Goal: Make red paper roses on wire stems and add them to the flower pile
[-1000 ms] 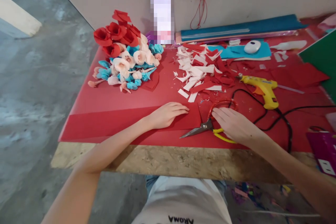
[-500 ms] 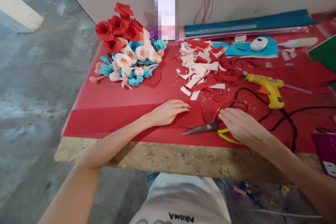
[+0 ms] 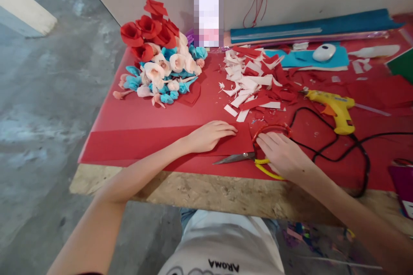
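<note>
A long strip of red crepe paper [image 3: 138, 139] lies along the front of the table. My left hand [image 3: 211, 136] rests flat on its right part, fingers stretched out and held together. Close by on the right, my right hand [image 3: 279, 154] grips a pair of scissors [image 3: 248, 156] with one red and one yellow handle. The handles are spread, and the blades point left at the strip's lower edge. One blade shows below the edge; the other is partly hidden, so I cannot tell how much paper lies between them.
Red, white and blue paper flowers [image 3: 155, 73] are heaped at back left. White and red scraps [image 3: 248, 81] lie mid-table. A yellow glue gun [image 3: 337, 109] with a black cord [image 3: 366, 163] is at right. A phone [image 3: 208, 13] leans on the wall; a white mouse-shaped object [image 3: 323, 52] sits behind.
My right hand has moved left with the scissors, and the blades reach further along the lower edge of the red strip. My left hand stays on the paper. The view has shifted slightly.
</note>
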Motion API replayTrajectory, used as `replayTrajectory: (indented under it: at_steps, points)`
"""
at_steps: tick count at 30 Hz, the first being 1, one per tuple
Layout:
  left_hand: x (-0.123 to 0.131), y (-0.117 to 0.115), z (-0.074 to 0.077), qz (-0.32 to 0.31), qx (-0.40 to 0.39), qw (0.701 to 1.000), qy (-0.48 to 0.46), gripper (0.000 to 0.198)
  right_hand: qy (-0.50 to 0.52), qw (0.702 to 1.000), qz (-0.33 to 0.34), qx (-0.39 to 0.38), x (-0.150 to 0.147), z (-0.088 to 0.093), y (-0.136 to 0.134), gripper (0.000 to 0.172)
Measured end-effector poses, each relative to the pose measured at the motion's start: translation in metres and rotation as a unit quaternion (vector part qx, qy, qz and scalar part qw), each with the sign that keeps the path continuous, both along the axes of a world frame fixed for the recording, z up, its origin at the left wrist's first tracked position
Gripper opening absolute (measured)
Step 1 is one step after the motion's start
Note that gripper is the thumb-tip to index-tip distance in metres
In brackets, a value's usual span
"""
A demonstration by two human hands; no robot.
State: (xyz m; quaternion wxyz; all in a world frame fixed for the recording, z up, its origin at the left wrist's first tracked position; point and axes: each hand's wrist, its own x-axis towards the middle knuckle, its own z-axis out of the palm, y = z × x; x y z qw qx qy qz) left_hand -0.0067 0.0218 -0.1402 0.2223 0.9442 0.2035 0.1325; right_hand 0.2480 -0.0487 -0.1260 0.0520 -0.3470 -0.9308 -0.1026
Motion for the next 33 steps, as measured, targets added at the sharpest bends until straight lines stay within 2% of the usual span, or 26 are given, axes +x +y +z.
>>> replayTrajectory:
  at_steps: [4,8,16,20,23,28,33]
  points:
    - [0.001,0.001,0.0,-0.001,0.003,1.0,-0.001,0.042,0.014,0.999,0.03,0.005,0.005,-0.002,0.001,0.025]
    - [0.001,0.0,0.001,-0.002,0.004,1.0,-0.006,0.041,0.021,0.998,0.049,0.015,0.009,-0.004,0.0,0.027]
    - [0.0,0.0,0.0,0.002,0.0,1.0,-0.01,0.042,0.0,1.0,-0.019,0.017,-0.004,-0.003,-0.008,0.033]
    - [0.001,0.0,-0.001,0.002,-0.002,1.0,-0.016,0.042,-0.012,1.0,-0.029,-0.002,-0.017,-0.002,-0.006,0.033]
    - [0.001,0.0,-0.001,0.002,-0.002,1.0,-0.022,0.041,-0.016,1.0,-0.019,-0.016,-0.026,-0.001,-0.003,0.031]
    - [0.0,-0.001,-0.001,0.003,-0.005,1.0,-0.029,0.042,-0.007,1.0,0.009,-0.026,-0.026,0.003,0.001,0.013]
    - [0.0,0.0,-0.002,0.005,-0.011,0.999,-0.034,0.044,0.002,0.999,0.033,-0.009,-0.022,0.004,-0.001,0.017]
